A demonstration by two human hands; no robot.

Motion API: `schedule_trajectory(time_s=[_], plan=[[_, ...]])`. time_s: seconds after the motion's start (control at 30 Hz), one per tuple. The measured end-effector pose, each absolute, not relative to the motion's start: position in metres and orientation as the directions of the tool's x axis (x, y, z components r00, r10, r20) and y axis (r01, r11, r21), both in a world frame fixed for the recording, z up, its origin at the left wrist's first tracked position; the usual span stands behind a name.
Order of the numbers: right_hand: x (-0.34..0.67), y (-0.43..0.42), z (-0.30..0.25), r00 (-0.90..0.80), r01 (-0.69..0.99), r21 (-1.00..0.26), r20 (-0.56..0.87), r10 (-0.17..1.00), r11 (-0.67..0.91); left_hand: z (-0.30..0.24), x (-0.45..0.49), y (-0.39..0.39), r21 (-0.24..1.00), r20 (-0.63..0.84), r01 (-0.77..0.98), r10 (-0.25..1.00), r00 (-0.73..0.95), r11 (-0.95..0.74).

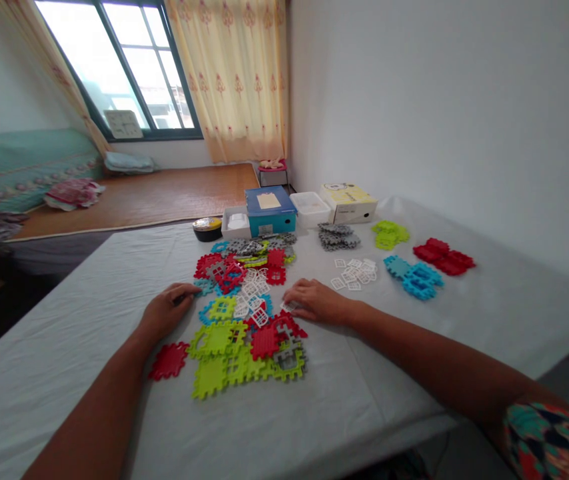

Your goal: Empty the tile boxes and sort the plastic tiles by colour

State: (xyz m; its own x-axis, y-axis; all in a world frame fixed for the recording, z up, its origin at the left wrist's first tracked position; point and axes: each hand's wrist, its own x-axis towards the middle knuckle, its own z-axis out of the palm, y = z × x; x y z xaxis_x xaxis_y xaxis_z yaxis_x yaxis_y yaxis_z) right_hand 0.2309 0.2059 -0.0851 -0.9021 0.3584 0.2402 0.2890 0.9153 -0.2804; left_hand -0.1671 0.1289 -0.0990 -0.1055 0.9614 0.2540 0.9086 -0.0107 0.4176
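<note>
A heap of flat interlocking plastic tiles [244, 313] in red, lime, blue, grey and white lies on the white-covered table [64, 373]. My left hand [167, 310] rests at the heap's left edge, fingers curled on the cloth next to a blue tile. My right hand [314, 301] lies at the heap's right edge, fingers bent over a small white tile whose shape I can barely see. Sorted piles sit further right: white tiles [354, 273], grey tiles [337, 237], lime tiles [389, 235], blue tiles [414, 277], red tiles [443, 256].
At the table's far edge stand a blue box [270, 211], two white containers [312, 207], a yellow-white box [348, 203] and a round black tin [207, 229]. A white wall runs along the right. A bed platform and window lie beyond.
</note>
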Motion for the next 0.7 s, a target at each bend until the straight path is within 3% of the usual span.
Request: schedule_trajectory(time_s=[0.37,0.6,0.7], plan=[[0.255,0.226,-0.08,-0.716,0.387,-0.484,0.379,0.586,0.785,-0.094,-0.163,0.128,0.435,0.248,0.901,0.961,-0.124,0.004],[0.294,0.258,-0.077,-0.565,0.71,-0.307,0.29,0.772,0.634,-0.095,-0.164,0.127,0.436,0.253,0.9,0.961,-0.114,-0.008],[0.3,0.263,-0.081,-0.542,0.758,-0.215,0.317,0.778,0.616,-0.096,-0.165,0.128,0.434,0.254,0.901,0.96,-0.117,-0.005]])
